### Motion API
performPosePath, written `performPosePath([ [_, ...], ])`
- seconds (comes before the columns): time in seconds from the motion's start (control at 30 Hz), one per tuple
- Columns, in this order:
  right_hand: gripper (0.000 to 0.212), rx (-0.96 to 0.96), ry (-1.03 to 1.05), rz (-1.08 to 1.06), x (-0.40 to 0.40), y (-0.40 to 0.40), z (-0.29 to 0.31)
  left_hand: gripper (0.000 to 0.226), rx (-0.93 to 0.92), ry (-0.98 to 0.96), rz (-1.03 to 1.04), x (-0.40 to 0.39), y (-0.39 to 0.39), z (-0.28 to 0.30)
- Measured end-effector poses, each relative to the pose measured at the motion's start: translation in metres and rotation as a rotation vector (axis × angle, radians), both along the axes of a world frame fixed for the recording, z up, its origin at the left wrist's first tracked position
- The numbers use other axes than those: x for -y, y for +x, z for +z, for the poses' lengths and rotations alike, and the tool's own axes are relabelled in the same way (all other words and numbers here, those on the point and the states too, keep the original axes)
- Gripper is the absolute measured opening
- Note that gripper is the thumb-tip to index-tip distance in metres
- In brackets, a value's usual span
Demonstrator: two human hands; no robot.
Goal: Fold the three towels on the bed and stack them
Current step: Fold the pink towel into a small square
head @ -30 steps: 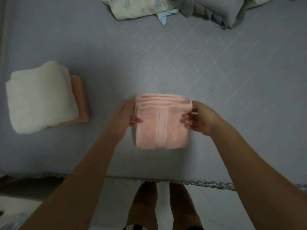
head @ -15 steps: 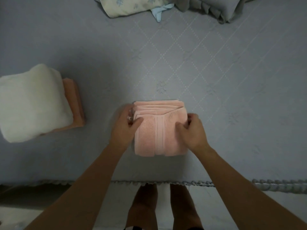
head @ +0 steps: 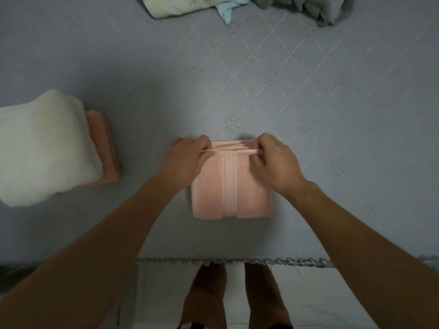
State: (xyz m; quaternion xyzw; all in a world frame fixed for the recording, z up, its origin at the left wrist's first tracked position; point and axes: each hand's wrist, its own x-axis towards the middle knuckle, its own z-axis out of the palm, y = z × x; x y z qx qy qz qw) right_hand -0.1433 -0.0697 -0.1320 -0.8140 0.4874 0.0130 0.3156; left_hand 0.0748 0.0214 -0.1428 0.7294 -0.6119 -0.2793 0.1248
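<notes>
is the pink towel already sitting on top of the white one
No, the pink towel lies apart on the bed, both hands at its far edge, right of the white towel.

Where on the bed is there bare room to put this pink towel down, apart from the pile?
Bare bedspread lies right of the pink towel, and between it and the bedding at the far edge. A narrower strip separates it from the white towel on the orange towel. Both hands, left hand and right hand, crowd its far edge.

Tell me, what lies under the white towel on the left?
Under the white towel lies a folded orange towel; only its right edge and near corner show. The rest is covered by the white one.
</notes>
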Motion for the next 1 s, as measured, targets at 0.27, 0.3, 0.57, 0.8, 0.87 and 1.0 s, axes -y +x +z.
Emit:
performPosePath([
  [0.27,0.009,-0.101,0.011,-0.132,0.020,0.021,-0.042,0.021,0.127,0.048,0.303,0.020,-0.019,-0.047],
  [0.3,0.014,-0.104,0.000,-0.141,0.019,0.023,-0.041,0.020,0.116,0.051,0.335,0.023,-0.018,-0.046],
  [0.57,0.064,-0.115,-0.184,0.203,-0.051,0.020,-0.017,0.021,0.127,-0.028,0.253,0.010,-0.027,-0.030],
  [0.8,0.074,-0.317,-0.144,0.220,-0.051,-0.015,-0.073,0.031,0.298,0.049,0.266,0.016,-0.021,-0.069],
  [0.87,0.074,-0.314,-0.125,0.187,-0.052,-0.008,-0.071,0.030,0.265,0.046,0.297,0.021,-0.023,-0.064],
  [1.0,0.075,-0.346,-0.088,0.145,-0.059,-0.003,-0.053,0.041,0.193,-0.023,0.329,0.018,-0.028,-0.031],
])
